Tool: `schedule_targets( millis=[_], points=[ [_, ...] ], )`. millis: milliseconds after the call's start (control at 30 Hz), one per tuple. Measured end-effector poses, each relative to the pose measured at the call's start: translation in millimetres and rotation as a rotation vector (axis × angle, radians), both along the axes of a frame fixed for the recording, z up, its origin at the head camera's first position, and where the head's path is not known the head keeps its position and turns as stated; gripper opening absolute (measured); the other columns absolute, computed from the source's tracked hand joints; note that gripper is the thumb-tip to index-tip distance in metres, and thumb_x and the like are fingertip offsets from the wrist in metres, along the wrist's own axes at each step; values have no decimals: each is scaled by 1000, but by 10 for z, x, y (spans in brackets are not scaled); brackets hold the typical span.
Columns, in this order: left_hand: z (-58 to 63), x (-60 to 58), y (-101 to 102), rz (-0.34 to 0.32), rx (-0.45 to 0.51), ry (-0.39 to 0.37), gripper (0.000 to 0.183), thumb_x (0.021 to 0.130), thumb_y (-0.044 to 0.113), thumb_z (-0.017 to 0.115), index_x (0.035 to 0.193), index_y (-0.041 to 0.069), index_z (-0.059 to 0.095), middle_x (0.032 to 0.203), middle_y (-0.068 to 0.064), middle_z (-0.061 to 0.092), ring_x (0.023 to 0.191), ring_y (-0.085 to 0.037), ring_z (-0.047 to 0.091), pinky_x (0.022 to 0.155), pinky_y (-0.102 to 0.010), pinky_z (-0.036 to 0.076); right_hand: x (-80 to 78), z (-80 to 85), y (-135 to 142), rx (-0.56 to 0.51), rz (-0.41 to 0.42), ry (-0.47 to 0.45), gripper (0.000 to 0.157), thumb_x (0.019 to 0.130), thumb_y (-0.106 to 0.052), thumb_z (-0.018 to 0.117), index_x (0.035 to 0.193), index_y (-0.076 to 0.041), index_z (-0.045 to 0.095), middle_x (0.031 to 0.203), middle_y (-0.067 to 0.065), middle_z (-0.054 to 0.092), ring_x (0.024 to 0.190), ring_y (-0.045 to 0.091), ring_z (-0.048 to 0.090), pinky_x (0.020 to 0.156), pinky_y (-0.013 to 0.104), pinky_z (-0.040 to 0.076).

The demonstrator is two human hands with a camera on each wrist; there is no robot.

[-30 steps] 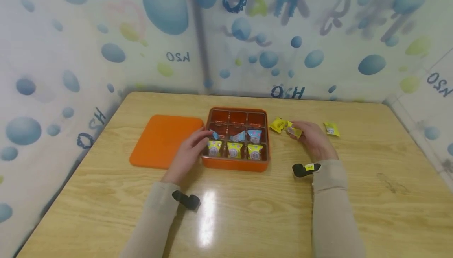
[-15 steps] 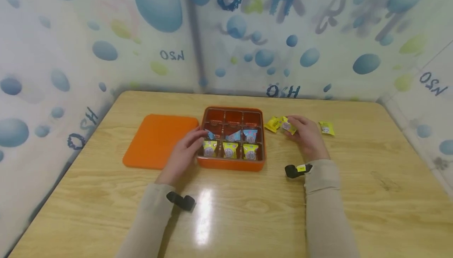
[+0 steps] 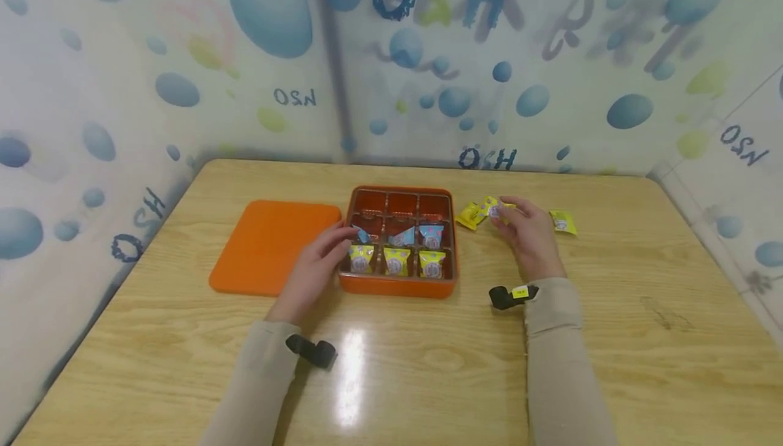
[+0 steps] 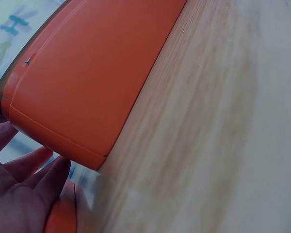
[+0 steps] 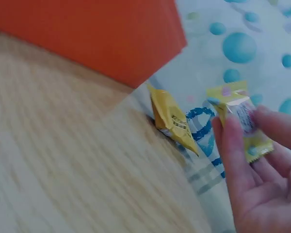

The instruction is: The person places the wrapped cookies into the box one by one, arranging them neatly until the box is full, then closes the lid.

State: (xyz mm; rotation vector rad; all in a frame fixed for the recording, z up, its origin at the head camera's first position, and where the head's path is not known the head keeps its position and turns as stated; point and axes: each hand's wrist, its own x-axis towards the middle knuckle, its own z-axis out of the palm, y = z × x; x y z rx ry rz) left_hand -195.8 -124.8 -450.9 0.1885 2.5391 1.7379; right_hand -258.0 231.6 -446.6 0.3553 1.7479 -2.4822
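My right hand (image 3: 533, 238) pinches a yellow wrapped candy (image 5: 240, 116) between thumb and fingers, to the right of the box. Close beside it, a second yellow candy (image 5: 169, 119) lies on the table. At the left wall of the orange box (image 3: 397, 286), my left hand (image 3: 308, 272) rests with its fingertips touching the side, as the left wrist view also shows. A clear divided tray sits inside the box. Its front row holds yellow candies (image 3: 396, 262), the middle row blue candies (image 3: 431, 236); no candy shows in the back row.
An orange lid (image 3: 275, 249) lies flat on the table left of the box, partly behind my left hand. Farther right, another yellow candy packet (image 3: 563, 221) lies alone. A patterned wall (image 3: 440, 113) rises behind the wooden table (image 3: 440, 364).
The right hand has raised and turned the yellow candy slightly beside the one on the table. The left hand stays at the box. The head view has shifted a little.
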Motion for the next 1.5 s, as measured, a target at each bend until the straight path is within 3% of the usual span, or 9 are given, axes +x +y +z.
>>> schedule_targets(
  millis=[133,267,567,800,967,1233,1333,1500],
  points=[
    [164,67,40,-12,9,0,31,92,27,49,120,17,56,142,-1,32,132,-22,18,106,-48,13,-8,-69,49,-113,38,-3,52,88,-4,55,135,-2,33,121,9,38,95,15,55,94,28,39],
    [260,109,61,-18,-7,-2,32,93,25,48,122,14,54,143,-4,29,133,-25,17,105,-51,13,-18,-114,69,-167,26,13,56,87,-6,55,137,-4,30,121,10,40,101,18,56,91,26,40],
    [241,120,50,-11,13,-22,32,93,26,47,122,14,54,144,-4,28,132,-23,17,105,-49,13,-27,-144,14,-64,1,28,56,84,-15,61,134,-5,37,119,7,46,99,19,57,85,26,46],
    [244,107,39,-1,36,-26,31,93,24,48,121,14,54,143,-3,29,133,-20,17,106,-46,13,-56,-183,-26,-45,9,78,34,84,-15,61,114,-2,50,104,7,56,88,16,60,84,29,47],
    [253,116,63,-8,31,-22,31,93,24,48,121,13,55,143,-3,30,132,-21,18,106,-46,13,-52,-181,-30,-35,-18,74,21,84,-12,62,99,-4,52,98,8,59,85,17,61,84,30,47],
    [189,89,45,-10,34,-26,33,92,28,48,122,14,55,143,-4,29,133,-22,17,106,-47,12,-47,-154,-124,-20,-17,30,30,84,-16,62,108,-3,49,104,9,56,86,20,62,86,34,46],
    [228,110,59,-9,39,-22,32,93,24,48,121,13,55,143,-5,29,133,-22,17,106,-45,12,-53,-138,-160,-45,-12,40,32,84,-15,62,110,-2,48,103,10,56,83,19,62,84,34,47],
    [246,112,65,-8,27,-21,32,93,25,48,122,13,54,143,-4,28,132,-22,17,106,-47,12,-54,-99,-213,0,-18,46,37,84,-19,62,115,-3,50,104,11,56,81,18,62,78,31,50]
  ],
)
